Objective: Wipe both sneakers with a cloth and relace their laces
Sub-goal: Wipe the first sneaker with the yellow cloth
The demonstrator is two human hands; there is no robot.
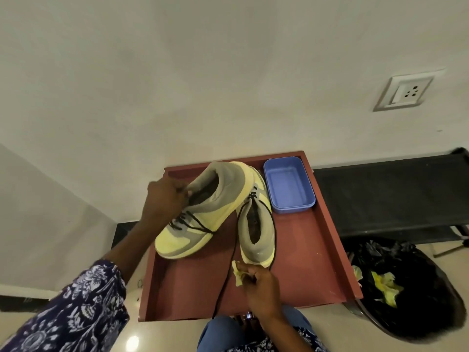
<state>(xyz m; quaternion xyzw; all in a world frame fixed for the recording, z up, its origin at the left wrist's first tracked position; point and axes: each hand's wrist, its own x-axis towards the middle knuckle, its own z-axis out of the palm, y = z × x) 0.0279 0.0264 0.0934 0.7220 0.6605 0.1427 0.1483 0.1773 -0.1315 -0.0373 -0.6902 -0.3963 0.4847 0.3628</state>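
- Holding one sneaker (193, 219) by its collar in the left hand (162, 201), tilted over the bench's (317, 262) far left corner.
- The right hand (258, 285) pinches the cloth (237, 273) just beside the other sneaker (256, 224), mid-bench.
- Best keep that collar grip firm and wipe toe to heel, clear of the loose lace (228, 265).
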